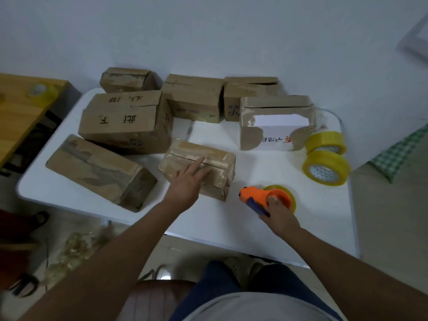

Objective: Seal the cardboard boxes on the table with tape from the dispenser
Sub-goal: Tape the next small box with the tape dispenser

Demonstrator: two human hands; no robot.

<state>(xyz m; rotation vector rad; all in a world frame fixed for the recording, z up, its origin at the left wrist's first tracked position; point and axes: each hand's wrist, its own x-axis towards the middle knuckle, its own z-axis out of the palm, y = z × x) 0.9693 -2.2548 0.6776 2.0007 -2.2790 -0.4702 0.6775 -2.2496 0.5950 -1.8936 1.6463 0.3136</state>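
A small cardboard box (215,162) lies in the middle of the white table (254,228), its top flaps closed along a seam. My left hand (187,181) rests on its top with straight fingers, the index finger along the seam. To the right, my right hand (280,214) grips the orange and blue tape dispenser (257,198), which holds a yellow tape roll and sits on the table apart from the box. Several other cardboard boxes (125,121) stand behind and to the left.
Two spare yellow tape rolls (326,167) sit at the table's right edge. A torn box with a white face (275,126) stands at the back right. A wooden table (20,107) with another tape roll is at the left. My knees and a chair are below.
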